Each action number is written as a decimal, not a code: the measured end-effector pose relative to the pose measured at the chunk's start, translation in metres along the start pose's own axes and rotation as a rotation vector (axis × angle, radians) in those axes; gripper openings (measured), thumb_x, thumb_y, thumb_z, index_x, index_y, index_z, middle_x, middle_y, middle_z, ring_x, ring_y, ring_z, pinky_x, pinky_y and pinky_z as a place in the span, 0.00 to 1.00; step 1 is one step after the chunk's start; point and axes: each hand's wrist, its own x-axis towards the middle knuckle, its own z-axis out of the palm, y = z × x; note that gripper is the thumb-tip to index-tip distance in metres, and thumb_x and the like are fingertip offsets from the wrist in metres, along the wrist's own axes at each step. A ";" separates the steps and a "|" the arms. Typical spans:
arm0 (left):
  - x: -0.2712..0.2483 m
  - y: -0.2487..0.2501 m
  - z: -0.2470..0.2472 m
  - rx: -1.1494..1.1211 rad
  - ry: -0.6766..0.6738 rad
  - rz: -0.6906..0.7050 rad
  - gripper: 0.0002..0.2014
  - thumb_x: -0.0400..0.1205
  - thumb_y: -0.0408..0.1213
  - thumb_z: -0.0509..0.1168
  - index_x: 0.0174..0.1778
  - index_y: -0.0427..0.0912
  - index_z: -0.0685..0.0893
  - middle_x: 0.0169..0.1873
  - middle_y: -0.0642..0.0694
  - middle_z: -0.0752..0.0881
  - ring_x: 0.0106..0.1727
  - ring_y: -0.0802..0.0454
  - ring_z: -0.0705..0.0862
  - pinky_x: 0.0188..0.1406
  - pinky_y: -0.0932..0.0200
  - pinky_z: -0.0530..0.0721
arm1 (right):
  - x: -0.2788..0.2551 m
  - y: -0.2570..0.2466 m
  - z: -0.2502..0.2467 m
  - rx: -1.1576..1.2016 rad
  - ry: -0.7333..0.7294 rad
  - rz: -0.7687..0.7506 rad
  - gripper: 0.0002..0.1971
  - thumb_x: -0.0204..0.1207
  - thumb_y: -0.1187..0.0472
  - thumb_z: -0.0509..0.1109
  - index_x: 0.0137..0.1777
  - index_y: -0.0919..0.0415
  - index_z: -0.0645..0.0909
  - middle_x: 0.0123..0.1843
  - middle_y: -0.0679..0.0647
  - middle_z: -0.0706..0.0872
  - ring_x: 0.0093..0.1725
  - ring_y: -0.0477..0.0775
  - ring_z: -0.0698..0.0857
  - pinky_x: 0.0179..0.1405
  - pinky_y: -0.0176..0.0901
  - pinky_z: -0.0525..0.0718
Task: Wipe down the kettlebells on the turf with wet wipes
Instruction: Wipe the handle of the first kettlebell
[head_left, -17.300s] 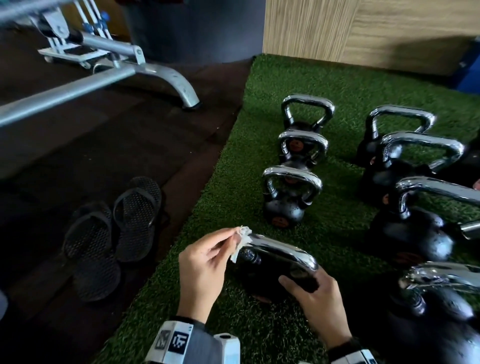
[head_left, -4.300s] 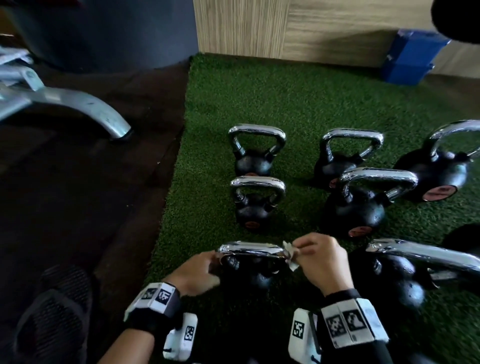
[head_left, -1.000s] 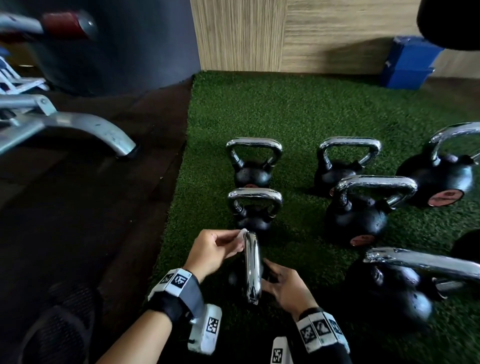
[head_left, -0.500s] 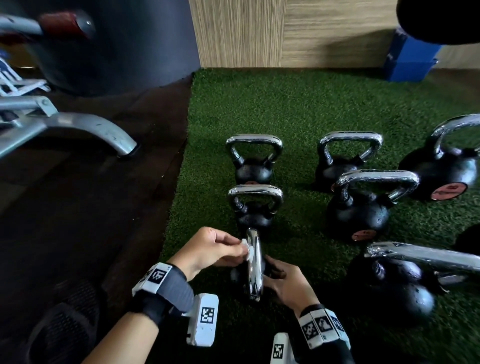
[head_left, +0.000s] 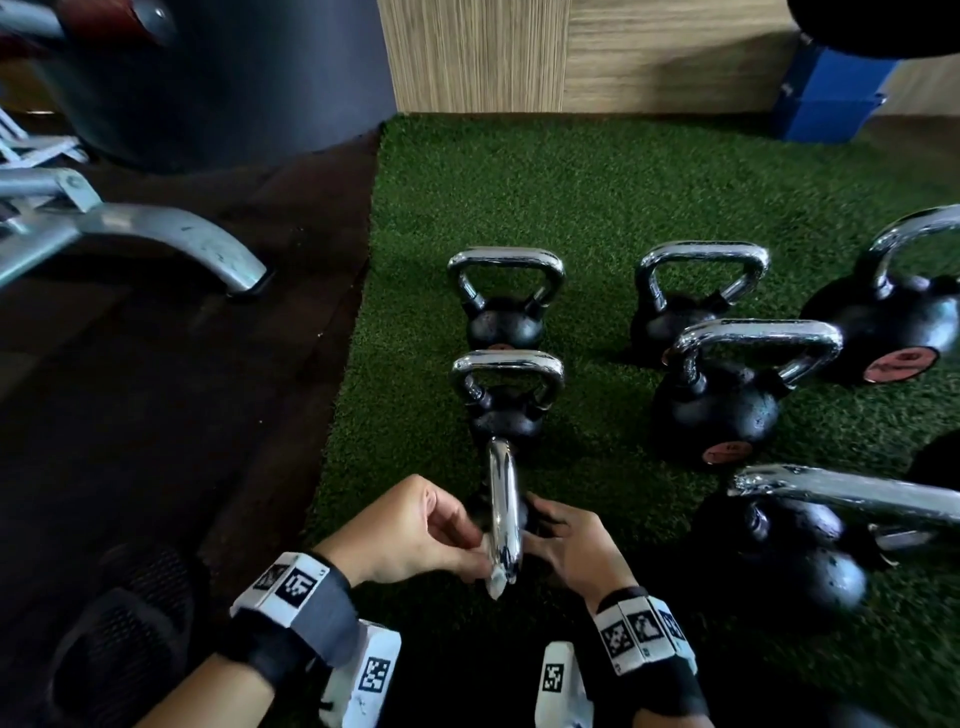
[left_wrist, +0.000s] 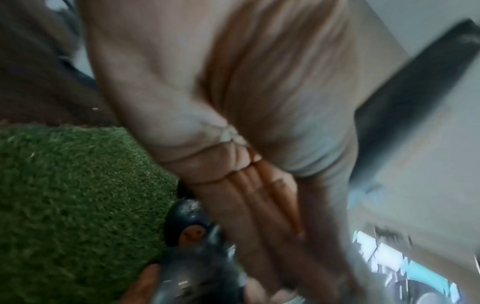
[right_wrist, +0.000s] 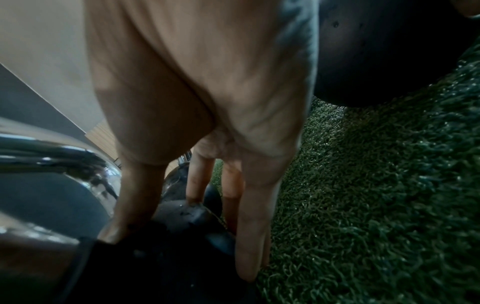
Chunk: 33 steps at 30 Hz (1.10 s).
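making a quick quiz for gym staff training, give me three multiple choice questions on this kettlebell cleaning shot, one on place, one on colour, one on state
1. Where does the kettlebell being wiped sit?
A. on the dark floor
B. on the turf near its left edge
C. on the blue box

2. What colour are the kettlebell handles?
A. shiny silver
B. red
C. yellow

3. What is the left hand doing?
A. resting flat on the turf
B. lifting a sandal
C. pinching a wet wipe against the handle

Answers:
1. B, green turf lies under it, the dark floor just to its left.
2. A, every handle gleams chrome.
3. C, its fingers curl on the white wipe at the handle while the right hand steadies the black body.
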 end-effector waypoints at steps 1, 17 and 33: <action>0.000 -0.002 0.001 0.035 -0.002 0.008 0.16 0.67 0.53 0.86 0.42 0.47 0.95 0.41 0.47 0.96 0.43 0.51 0.95 0.47 0.60 0.90 | -0.001 0.000 0.000 0.013 -0.001 0.002 0.66 0.27 0.29 0.88 0.73 0.54 0.81 0.57 0.49 0.93 0.57 0.45 0.91 0.68 0.51 0.85; -0.013 -0.020 -0.004 0.264 0.292 0.151 0.13 0.72 0.53 0.83 0.51 0.58 0.96 0.45 0.66 0.94 0.48 0.66 0.92 0.51 0.69 0.86 | -0.037 -0.045 0.003 -0.398 0.358 -0.339 0.17 0.67 0.58 0.86 0.55 0.43 0.92 0.47 0.47 0.94 0.43 0.43 0.90 0.46 0.28 0.84; -0.008 0.038 -0.016 0.114 0.188 0.290 0.25 0.82 0.21 0.71 0.72 0.47 0.85 0.69 0.56 0.88 0.74 0.62 0.81 0.76 0.68 0.74 | -0.062 -0.107 0.017 -0.216 0.279 -0.762 0.13 0.66 0.61 0.86 0.50 0.51 0.94 0.46 0.38 0.93 0.47 0.36 0.91 0.50 0.29 0.85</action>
